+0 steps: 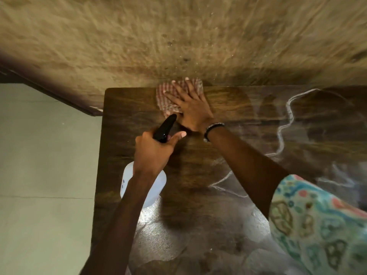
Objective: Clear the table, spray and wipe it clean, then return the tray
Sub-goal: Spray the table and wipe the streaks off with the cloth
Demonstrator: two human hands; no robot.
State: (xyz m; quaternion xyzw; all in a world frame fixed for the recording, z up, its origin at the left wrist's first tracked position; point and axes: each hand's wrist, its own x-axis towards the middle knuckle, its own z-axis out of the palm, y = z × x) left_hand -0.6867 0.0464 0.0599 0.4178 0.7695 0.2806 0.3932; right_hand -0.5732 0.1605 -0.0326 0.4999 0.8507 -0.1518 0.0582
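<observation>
The wet wooden bench is being wiped: the right hand is pressing flat-fingered on the striped cloth, ideally overlapping strokes, while the left hand is gripping the spray bottle.

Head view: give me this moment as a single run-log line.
stage: wiping | right hand: presses striped cloth at table far edge | left hand: grips spray bottle | tray: not in view

The worktop is made of dark wood, smooth and shiny where it is wet. A striped woven cloth is seen on it. The spray bottle is made of cloudy white plastic, with a shiny black plastic top. The wall behind is rough and matt.
</observation>
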